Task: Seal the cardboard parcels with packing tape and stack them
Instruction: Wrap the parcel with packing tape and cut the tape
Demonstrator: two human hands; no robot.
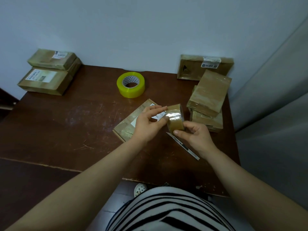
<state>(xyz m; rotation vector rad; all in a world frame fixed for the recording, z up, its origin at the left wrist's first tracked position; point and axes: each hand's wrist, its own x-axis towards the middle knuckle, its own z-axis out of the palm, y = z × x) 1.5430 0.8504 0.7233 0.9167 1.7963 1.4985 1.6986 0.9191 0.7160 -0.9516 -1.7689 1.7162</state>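
Brown tape roll (pixel 175 117) is held in both hands, just above a flat parcel (pixel 126 125) on the table (pixel 75 122). The right hand (pixel 193 135) grips it from below. The left hand (pixel 146 124) pinches its top, maybe hunting for the loose end. This parcel still needs tape, I think. Other parcels already sit piled in a right pile (pixel 208 97) and a far left pile (pixel 48 72).

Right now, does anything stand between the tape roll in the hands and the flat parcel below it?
Nothing visible does. The left hand and right hand hold the brown tape roll close above the flat parcel's right end. The cutter lies on the table beside the parcel, not on it.
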